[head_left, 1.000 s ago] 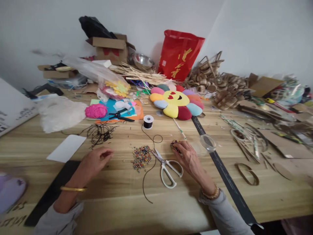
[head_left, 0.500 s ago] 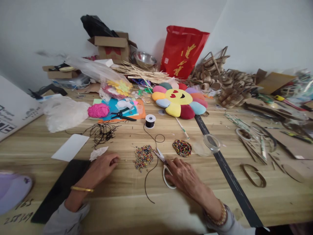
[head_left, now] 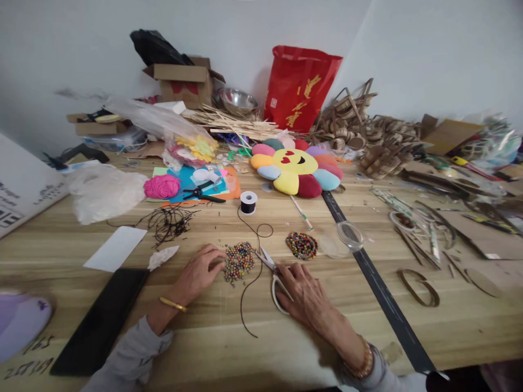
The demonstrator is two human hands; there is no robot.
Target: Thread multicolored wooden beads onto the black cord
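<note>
A pile of small multicoloured beads (head_left: 239, 262) lies on the wooden table. At its left edge is my left hand (head_left: 201, 273), fingers bent and apart, with nothing visible between them. My right hand (head_left: 303, 291) rests over the handles of white-handled scissors (head_left: 280, 288), whose blades are parted beside the beads. A thin dark cord (head_left: 258, 239) runs from a white spool of black thread (head_left: 249, 202) and passes by the blades toward the front. Strung beads (head_left: 301, 245) lie coiled behind my right hand.
A black flat case (head_left: 102, 318) and white paper (head_left: 115, 249) lie left. A flower cushion (head_left: 296, 166) sits behind the spool. A clear round lid (head_left: 350, 235) rests on a dark strip (head_left: 392, 307) at right. Pink yarn (head_left: 162, 187) and pliers (head_left: 204, 194) are back left.
My left hand has moved right, from beside the crumpled tissue to the edge of the bead pile, and its fingers have spread. My right hand stays on the scissors.
</note>
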